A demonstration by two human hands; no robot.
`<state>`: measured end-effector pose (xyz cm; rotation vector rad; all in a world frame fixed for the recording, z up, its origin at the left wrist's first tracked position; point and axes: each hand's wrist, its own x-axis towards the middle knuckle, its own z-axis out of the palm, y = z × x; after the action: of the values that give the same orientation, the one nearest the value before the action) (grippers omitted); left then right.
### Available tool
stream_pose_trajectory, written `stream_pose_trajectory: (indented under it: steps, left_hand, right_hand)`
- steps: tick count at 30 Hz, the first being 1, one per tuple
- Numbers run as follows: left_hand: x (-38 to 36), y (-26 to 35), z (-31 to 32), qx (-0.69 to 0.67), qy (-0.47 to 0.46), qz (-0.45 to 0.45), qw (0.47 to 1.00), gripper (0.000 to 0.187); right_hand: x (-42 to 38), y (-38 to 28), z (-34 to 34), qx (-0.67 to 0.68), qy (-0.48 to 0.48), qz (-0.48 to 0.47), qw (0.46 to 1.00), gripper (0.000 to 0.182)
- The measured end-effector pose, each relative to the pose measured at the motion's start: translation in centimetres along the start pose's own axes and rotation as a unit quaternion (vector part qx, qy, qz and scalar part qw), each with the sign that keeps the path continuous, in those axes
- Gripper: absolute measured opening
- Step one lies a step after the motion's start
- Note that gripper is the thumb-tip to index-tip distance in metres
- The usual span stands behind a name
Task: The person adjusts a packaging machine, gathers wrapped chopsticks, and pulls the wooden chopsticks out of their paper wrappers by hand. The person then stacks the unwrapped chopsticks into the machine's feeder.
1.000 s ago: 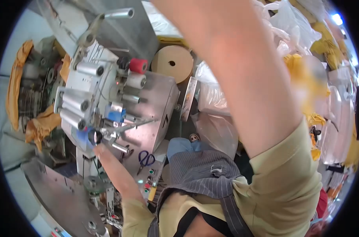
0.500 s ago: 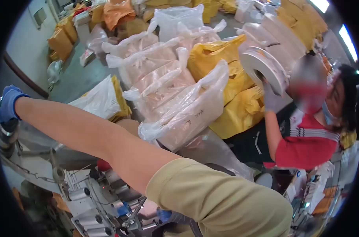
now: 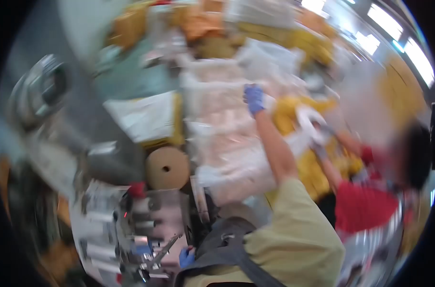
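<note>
My right hand [image 3: 254, 99], in a blue glove, is raised at the end of my outstretched arm. Its fingers look curled and nothing shows in them; it overlaps clear plastic bags [image 3: 222, 112] with pinkish contents. Low in view, my left hand [image 3: 186, 257], gloved in blue too, is close by the metal parts of a machine [image 3: 162, 253]; its fingers are mostly hidden. Behind that machine sits a brown disc [image 3: 155, 165] with a small hole at its centre. A dark grey apron [image 3: 222, 244] covers my front.
On the right, a person in a red shirt [image 3: 366, 208] holds a white roll [image 3: 306, 117] above yellow bags [image 3: 318, 177]. A white packet [image 3: 143, 117] lies left of the clear bags. Rounded metal parts [image 3: 45, 91] stand far left.
My right hand has left the metal part at far left and swung right, over the clear bags. My view has turned; the brown disc and my left hand show more. The co-worker's roll is lower.
</note>
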<state>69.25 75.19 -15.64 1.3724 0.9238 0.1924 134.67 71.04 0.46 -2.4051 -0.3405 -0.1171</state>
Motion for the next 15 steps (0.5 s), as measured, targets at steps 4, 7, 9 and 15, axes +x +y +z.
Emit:
stream_pose_trajectory:
  steps: [4, 7, 9, 15]
  left_hand:
    - [4.8, 17.2, 7.1, -0.106, -0.021, 0.080, 0.991, 0.018]
    - [13.4, 23.9, 7.5, -0.037, 0.104, 0.235, 0.966, 0.036]
    - [16.1, 32.5, 6.5, -0.543, 0.004, 0.300, 0.784, 0.042]
    - [20.8, 48.0, -5.3, -0.548, -0.228, 0.454, 0.665, 0.074]
  right_hand:
    - [-9.4, -28.5, -1.9, 0.484, -0.287, -0.170, 0.809, 0.044]
    - [-15.3, -40.3, -4.4, 0.495, -0.425, -0.221, 0.725, 0.054]
    - [-17.2, -45.2, -4.5, 0.483, -0.480, -0.202, 0.704, 0.062]
    - [-18.3, -44.3, -3.4, 0.313, -0.130, -0.575, 0.745, 0.072]
